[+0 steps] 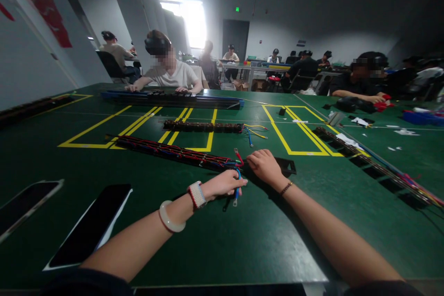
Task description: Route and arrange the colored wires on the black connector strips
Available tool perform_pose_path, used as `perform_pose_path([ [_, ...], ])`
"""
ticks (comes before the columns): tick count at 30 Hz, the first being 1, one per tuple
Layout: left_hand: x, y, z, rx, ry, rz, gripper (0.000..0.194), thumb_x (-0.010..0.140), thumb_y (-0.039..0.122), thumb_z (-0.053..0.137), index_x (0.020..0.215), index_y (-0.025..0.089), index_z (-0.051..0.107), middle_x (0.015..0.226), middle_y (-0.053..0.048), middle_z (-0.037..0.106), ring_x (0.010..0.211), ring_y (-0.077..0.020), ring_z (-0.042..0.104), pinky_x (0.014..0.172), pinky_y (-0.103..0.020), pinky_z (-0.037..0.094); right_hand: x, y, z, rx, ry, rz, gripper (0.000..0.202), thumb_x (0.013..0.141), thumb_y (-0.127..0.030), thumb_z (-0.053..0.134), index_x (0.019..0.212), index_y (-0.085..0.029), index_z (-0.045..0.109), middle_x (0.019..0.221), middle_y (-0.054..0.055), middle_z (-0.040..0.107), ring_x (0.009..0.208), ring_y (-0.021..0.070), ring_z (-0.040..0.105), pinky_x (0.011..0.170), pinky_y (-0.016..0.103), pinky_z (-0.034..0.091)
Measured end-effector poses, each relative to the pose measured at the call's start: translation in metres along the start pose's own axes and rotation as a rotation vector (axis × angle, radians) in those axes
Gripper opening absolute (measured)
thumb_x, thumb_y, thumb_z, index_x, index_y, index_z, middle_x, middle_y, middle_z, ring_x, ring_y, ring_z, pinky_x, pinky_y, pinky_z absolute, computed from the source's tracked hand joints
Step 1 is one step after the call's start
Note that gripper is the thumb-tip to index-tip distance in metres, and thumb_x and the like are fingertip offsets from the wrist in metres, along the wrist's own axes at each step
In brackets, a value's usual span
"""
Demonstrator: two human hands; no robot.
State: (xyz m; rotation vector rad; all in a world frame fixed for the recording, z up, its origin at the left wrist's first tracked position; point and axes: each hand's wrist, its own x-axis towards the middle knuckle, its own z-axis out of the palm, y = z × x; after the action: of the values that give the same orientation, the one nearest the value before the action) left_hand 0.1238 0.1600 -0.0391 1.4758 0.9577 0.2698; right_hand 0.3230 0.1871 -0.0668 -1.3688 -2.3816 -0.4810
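A long black strip laid with red and blue wires (173, 151) lies across the table in front of me. At its right end, my left hand (224, 183) has its fingers closed around a blue cable (238, 180), whose metal ring terminal (235, 202) points down toward me. A short red cable (239, 158) with another ring terminal sticks up just above that hand. My right hand (265, 166) is curled at the strip's end; what its fingertips pinch is hidden. Beyond its knuckles a flat black slotted piece (287, 165) shows.
A shorter wired strip (204, 126) lies farther back. Another long strip (371, 164) runs along the right. Two phones, one nearer (92, 224), rest at left. Yellow tape (308, 153) marks the green table. Across it, one person handles a blue-black rail (173, 99); another sits at right.
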Motion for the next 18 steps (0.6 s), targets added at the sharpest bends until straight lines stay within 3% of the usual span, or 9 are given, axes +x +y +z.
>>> perform_pose_path([
  [5, -0.006, 0.006, -0.015, 0.351, 0.016, 0.082, 0.017, 0.08, 0.03, 0.055, 0.073, 0.015, 0.052, 0.055, 0.0, 0.056, 0.048, -0.0106, 0.051, 0.048, -0.021, 0.032, 0.0, -0.003, -0.002, -0.009, -0.029, -0.013, 0.021, 0.093, -0.023, 0.043, 0.089, -0.018, 0.064, 0.082, 0.005, 0.059, 0.083, 0.0168, 0.046, 0.084, 0.03, 0.027],
  [12, -0.01, 0.007, -0.031, 0.673, 0.028, 0.226, 0.023, 0.079, 0.024, 0.056, 0.059, 0.02, 0.044, 0.048, 0.003, 0.048, 0.042, -0.0113, 0.04, 0.052, -0.024, 0.027, 0.002, -0.006, -0.002, -0.031, -0.049, -0.018, 0.02, 0.091, -0.021, 0.044, 0.089, -0.017, 0.063, 0.082, 0.006, 0.059, 0.082, 0.0175, 0.046, 0.083, 0.032, 0.027],
  [18, -0.007, 0.007, -0.024, 0.731, 0.118, 0.277, 0.028, 0.081, 0.038, 0.057, 0.062, 0.019, 0.051, 0.059, -0.001, 0.052, 0.05, -0.0133, 0.042, 0.055, -0.025, 0.027, 0.001, -0.005, 0.001, 0.01, -0.034, 0.001, 0.022, 0.093, -0.023, 0.042, 0.096, -0.018, 0.063, 0.086, 0.006, 0.061, 0.086, 0.0177, 0.048, 0.085, 0.032, 0.029],
])
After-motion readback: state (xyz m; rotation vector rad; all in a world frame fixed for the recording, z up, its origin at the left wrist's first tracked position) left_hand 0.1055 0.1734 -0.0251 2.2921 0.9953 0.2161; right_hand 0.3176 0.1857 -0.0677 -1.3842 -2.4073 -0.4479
